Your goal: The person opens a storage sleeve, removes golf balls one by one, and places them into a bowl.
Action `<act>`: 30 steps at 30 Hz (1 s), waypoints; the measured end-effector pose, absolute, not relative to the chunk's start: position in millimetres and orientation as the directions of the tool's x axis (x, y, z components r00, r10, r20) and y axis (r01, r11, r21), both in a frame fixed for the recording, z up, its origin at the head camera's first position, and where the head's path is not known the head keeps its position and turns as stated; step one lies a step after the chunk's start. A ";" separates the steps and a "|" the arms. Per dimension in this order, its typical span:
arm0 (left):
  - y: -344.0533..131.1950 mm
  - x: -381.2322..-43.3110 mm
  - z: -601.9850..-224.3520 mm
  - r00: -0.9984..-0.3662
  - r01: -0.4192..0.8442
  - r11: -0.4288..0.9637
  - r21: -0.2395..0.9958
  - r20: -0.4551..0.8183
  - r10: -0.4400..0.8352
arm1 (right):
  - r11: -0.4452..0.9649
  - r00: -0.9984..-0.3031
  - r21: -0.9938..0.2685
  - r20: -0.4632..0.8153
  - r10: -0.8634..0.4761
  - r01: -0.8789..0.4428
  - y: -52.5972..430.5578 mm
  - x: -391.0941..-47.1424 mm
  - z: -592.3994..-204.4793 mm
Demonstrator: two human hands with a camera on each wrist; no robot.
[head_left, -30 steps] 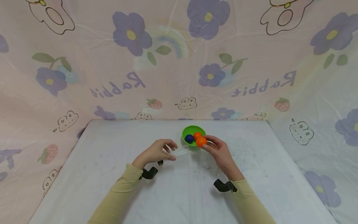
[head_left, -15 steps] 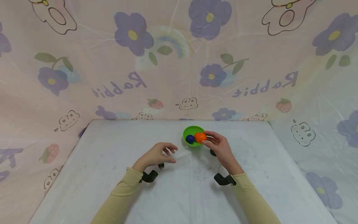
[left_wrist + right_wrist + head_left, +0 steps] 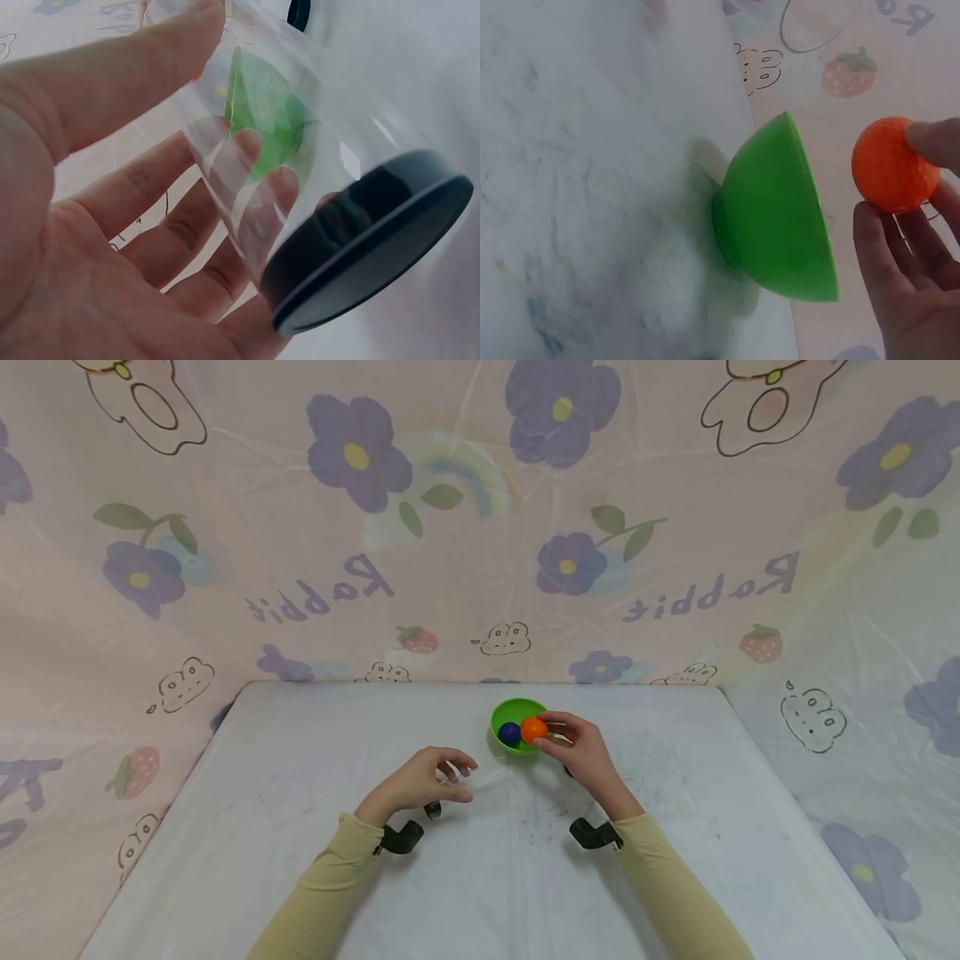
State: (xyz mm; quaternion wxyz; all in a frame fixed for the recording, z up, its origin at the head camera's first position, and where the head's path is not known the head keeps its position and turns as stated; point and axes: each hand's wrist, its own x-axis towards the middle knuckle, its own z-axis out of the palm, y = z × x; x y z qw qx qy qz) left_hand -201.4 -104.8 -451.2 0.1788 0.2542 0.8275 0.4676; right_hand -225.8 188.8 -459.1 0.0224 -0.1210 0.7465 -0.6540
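Observation:
My right hand [image 3: 583,756] pinches an orange golf ball [image 3: 889,165] between thumb and fingers. In the right wrist view, the ball is just above the open top of a green bowl [image 3: 776,214], apart from its rim. A dark blue ball [image 3: 509,733] sits in the bowl, left of the orange one in the head view. My left hand [image 3: 412,779] grips a clear cylinder [image 3: 352,120] with a black base [image 3: 375,255], thumb on one side and fingers behind. The cylinder is tilted, its far end towards the bowl, and nearly invisible in the head view.
The bowl stands near the back of a white-covered table [image 3: 495,893]. A pale curtain [image 3: 480,560] printed with flowers and rabbits closes off the back and sides. Black camera mounts stick out from the left wrist [image 3: 402,837] and right wrist [image 3: 594,833].
My right hand has carried the orange ball slightly up and left over the bowl. A second orange ball, seen in the bowl earlier, is now hidden behind it. The left hand is nearly still.

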 end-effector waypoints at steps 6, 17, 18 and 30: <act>-104.9 -201.3 -452.2 -0.808 0.249 0.436 0.865 -0.063 0.586 | 0.211 -0.961 -0.955 0.159 -0.228 -0.208 182.7 -218.9 -444.0; -104.8 -200.0 -454.6 -0.809 0.239 0.439 0.866 -0.073 0.583 | 0.343 -0.940 -0.883 0.251 -0.231 -0.320 181.6 -232.9 -469.0; -104.6 -199.8 -454.6 -0.809 0.238 0.438 0.867 -0.072 0.584 | 0.352 -0.939 -0.878 0.254 -0.231 -0.324 181.3 -233.1 -469.3; -104.8 -199.4 -454.7 -0.811 0.245 0.429 0.869 -0.058 0.583 | 0.427 -0.928 -0.828 0.277 -0.251 -0.363 175.9 -232.1 -468.5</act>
